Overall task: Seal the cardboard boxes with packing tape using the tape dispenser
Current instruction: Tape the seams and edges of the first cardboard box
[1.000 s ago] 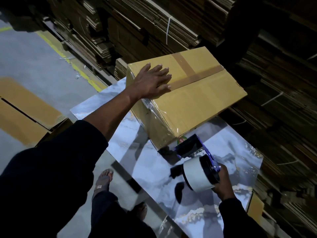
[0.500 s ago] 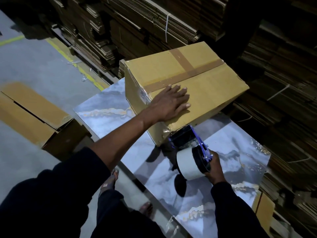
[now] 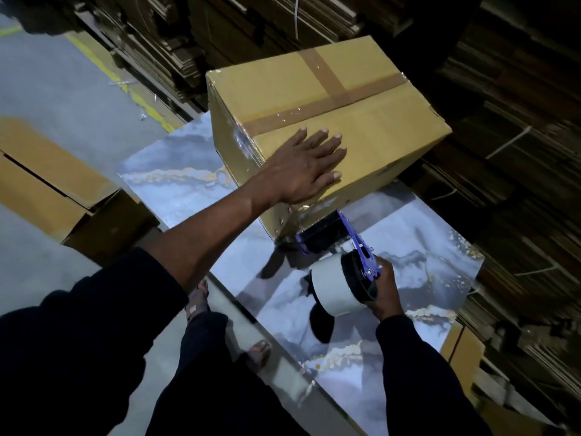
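Stacks of flattened cardboard [image 3: 239, 29] fill the dark far and right sides of a warehouse, where a glossy marble-patterned table [image 3: 418, 247] runs from the near right toward the far left. On the table's far end sits a closed cardboard box [image 3: 371, 127], its top crossed by two strips of brown packing tape [image 3: 327, 102], with clear tape glinting along its left and near edges. The person's left hand [image 3: 309, 166] lies flat on the near part of the box top, fingers spread wide and gripping nothing, the forearm bare below a pushed-up dark sleeve [image 3: 85, 313]. The right hand [image 3: 385, 287] is wrapped around the handle of a purple tape dispenser [image 3: 342, 243] loaded with a pale roll of tape [image 3: 333, 289]; the dispenser's black front end meets the box's near lower corner, just above the tabletop. On the grey floor [image 3: 56, 99] to the left stands another box with open flaps [image 3: 47, 187], beyond it a yellow painted line [image 3: 125, 86]. Two sandalled feet [image 3: 198, 300] show beside the table's near left edge.
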`<action>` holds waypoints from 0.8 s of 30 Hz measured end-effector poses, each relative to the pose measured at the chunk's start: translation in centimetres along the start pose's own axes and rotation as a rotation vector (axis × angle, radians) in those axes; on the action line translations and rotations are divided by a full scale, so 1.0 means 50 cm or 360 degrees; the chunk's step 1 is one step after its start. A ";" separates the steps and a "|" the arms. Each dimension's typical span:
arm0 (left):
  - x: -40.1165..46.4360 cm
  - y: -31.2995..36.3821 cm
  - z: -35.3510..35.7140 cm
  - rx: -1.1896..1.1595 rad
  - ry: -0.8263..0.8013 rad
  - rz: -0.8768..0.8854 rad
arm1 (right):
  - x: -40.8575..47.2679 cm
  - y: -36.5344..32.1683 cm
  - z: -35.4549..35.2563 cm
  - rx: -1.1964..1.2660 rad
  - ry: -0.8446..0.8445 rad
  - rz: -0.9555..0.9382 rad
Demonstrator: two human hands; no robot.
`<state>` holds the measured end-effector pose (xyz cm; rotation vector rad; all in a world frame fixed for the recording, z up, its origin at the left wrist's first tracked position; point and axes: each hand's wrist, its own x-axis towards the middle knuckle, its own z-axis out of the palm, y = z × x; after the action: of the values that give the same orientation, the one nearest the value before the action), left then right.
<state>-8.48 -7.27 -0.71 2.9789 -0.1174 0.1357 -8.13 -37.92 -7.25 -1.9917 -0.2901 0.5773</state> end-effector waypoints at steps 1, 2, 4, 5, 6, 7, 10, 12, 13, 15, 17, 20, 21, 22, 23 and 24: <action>0.000 -0.001 -0.003 -0.0008 0.0003 -0.0004 | 0.000 0.005 -0.002 -0.0047 0.0006 -0.0061; -0.001 -0.001 -0.005 -0.0011 0.0003 -0.0006 | -0.004 0.003 -0.006 -0.0087 -0.0002 -0.0099; -0.003 -0.003 -0.006 0.0001 0.0006 -0.0018 | -0.001 0.012 -0.019 -0.0174 -0.0041 -0.0139; -0.003 -0.002 -0.007 0.0004 0.0003 -0.0015 | 0.009 0.021 -0.025 -0.0248 -0.0027 -0.0156; -0.002 0.000 -0.006 0.0000 0.0000 -0.0007 | 0.019 0.024 -0.028 -0.0329 -0.0009 -0.0179; -0.002 0.001 -0.006 -0.0004 0.0000 -0.0005 | 0.033 0.029 -0.028 -0.0414 0.0003 -0.0209; -0.004 0.005 -0.005 0.0012 0.0017 -0.0016 | 0.063 0.019 -0.014 -0.0563 0.0037 -0.0268; -0.006 0.006 -0.005 0.0041 0.0024 -0.0028 | 0.074 0.010 -0.001 -0.0632 0.0067 -0.0311; -0.007 0.008 -0.004 0.0047 0.0024 -0.0031 | 0.076 0.009 0.004 -0.0645 0.0082 -0.0336; -0.008 0.012 -0.002 0.0059 0.0028 -0.0045 | 0.075 0.010 0.013 -0.0618 0.0106 -0.0331; -0.008 0.015 0.000 0.0074 0.0030 -0.0067 | 0.072 0.017 0.022 -0.0568 0.0143 -0.0340; -0.007 0.017 0.006 0.0074 0.0034 -0.0085 | 0.065 0.027 0.045 -0.0432 0.0247 -0.0354; -0.006 0.018 0.007 0.0079 0.0035 -0.0085 | 0.062 0.024 0.053 -0.0377 0.0279 -0.0380; -0.006 0.019 0.008 0.0084 0.0032 -0.0085 | 0.059 0.021 0.059 -0.0334 0.0304 -0.0408; -0.005 0.019 0.009 0.0084 0.0027 -0.0084 | 0.058 0.016 0.063 -0.0305 0.0327 -0.0427; -0.005 0.019 0.009 0.0080 0.0021 -0.0083 | 0.056 0.012 0.066 -0.0314 0.0347 -0.0450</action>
<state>-8.78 -8.27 -1.01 3.0274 -0.0357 0.1542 -7.45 -34.48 -9.81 -2.1326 -0.4990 0.1546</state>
